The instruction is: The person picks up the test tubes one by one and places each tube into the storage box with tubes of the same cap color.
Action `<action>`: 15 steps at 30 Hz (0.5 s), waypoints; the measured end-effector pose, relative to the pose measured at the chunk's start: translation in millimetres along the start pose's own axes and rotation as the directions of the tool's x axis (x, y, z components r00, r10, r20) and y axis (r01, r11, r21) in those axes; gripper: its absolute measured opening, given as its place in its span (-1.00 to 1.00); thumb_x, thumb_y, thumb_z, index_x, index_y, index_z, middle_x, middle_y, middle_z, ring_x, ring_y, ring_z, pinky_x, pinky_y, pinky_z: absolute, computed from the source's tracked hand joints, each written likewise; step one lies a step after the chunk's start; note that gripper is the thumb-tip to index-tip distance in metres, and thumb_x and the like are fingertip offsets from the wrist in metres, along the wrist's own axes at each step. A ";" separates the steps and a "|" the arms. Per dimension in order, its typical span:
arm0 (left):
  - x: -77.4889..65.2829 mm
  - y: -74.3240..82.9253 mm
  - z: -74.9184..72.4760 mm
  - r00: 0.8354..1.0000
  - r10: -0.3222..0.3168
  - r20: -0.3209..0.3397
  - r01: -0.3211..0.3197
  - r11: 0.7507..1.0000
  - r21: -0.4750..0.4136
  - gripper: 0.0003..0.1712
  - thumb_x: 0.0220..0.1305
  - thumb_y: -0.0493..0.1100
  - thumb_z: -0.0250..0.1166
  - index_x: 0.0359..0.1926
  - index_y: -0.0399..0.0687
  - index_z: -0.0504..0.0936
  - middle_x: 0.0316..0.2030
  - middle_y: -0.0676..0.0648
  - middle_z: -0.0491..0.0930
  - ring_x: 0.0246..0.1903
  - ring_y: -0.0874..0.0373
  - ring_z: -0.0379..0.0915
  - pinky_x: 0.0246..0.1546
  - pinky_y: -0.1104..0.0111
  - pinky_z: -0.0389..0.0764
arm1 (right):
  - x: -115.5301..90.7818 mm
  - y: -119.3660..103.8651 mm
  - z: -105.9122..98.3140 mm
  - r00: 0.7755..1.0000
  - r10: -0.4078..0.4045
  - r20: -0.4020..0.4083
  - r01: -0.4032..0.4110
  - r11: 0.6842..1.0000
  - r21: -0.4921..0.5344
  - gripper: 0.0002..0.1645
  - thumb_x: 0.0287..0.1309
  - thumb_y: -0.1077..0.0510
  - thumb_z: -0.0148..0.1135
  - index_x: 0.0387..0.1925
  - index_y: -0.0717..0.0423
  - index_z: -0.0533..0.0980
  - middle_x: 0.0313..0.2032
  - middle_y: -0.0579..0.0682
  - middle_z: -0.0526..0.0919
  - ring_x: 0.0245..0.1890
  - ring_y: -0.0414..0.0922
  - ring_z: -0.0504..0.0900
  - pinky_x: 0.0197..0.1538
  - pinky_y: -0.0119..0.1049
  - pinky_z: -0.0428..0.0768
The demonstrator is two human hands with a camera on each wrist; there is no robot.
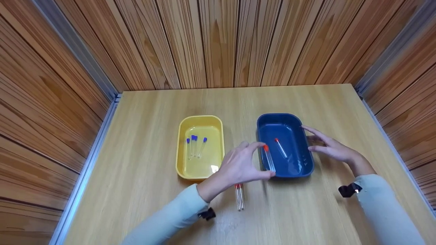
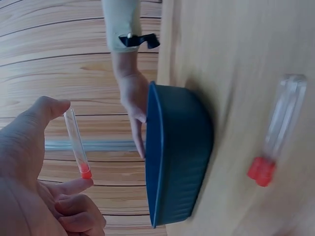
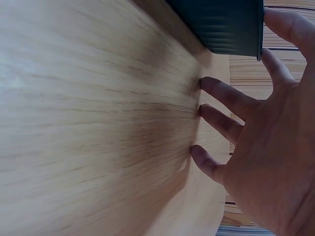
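Note:
My left hand (image 1: pixel 240 165) pinches a clear test tube with a red cap (image 1: pixel 269 159) by its two ends, thumb at the bottom and a finger at the cap. The tube is above the left side of the blue tray (image 1: pixel 285 172). Inside that tray lies another red-capped tube (image 1: pixel 281 148). My right hand (image 1: pixel 332 146) touches the tray's right rim with thumb and index finger; in the right wrist view its other fingertips (image 3: pixel 209 84) rest on the table. More red-capped tubes (image 2: pixel 280 128) lie together on the table beneath my left wrist.
A yellow tray (image 1: pixel 177 163) stands left of the blue one, holding several purple-capped tubes (image 1: pixel 193 144). Wood-patterned panels (image 1: pixel 218 44) enclose the table (image 1: pixel 143 143) at the back and both sides. Black wrist devices (image 1: pixel 350 190) sit on both sleeves.

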State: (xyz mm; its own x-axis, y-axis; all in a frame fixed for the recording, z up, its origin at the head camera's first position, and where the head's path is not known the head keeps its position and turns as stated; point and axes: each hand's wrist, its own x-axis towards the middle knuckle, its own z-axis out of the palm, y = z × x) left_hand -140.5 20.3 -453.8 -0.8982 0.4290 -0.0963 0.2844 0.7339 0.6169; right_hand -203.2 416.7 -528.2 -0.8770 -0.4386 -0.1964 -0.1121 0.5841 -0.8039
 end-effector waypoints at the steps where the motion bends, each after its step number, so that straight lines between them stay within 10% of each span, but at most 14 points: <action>1: 1.9 2.4 -1.1 1.000 -0.005 0.002 0.005 1.000 0.005 0.03 0.16 0.53 0.56 0.59 0.42 0.52 0.27 -0.06 0.70 -0.09 0.13 0.54 -0.19 0.43 0.53 | 0.2 -0.1 0.3 1.000 0.004 0.001 -0.004 1.000 0.002 0.02 0.70 0.00 0.18 0.88 -0.11 -0.15 0.83 0.32 -0.02 0.70 0.60 0.20 0.54 0.70 0.24; 15: 44.3 22.8 -6.8 0.997 -0.014 0.073 0.015 1.000 -0.016 -0.01 0.19 0.43 0.61 0.56 0.24 0.56 0.31 -0.01 0.72 0.11 0.17 0.59 -0.05 0.40 0.71 | 1.4 -1.4 0.4 1.000 0.013 0.008 -0.013 1.000 0.020 0.00 0.72 0.02 0.16 0.87 -0.05 -0.15 0.82 0.36 -0.02 0.69 0.61 0.19 0.55 0.73 0.19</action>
State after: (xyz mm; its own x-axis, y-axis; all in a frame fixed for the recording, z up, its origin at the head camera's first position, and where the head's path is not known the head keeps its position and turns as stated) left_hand -176.1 52.5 -438.8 -0.8749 0.4565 -0.1617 0.2656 0.7314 0.6281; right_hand -204.0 415.0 -527.6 -0.8743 -0.4369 -0.2113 -0.0915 0.5760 -0.8123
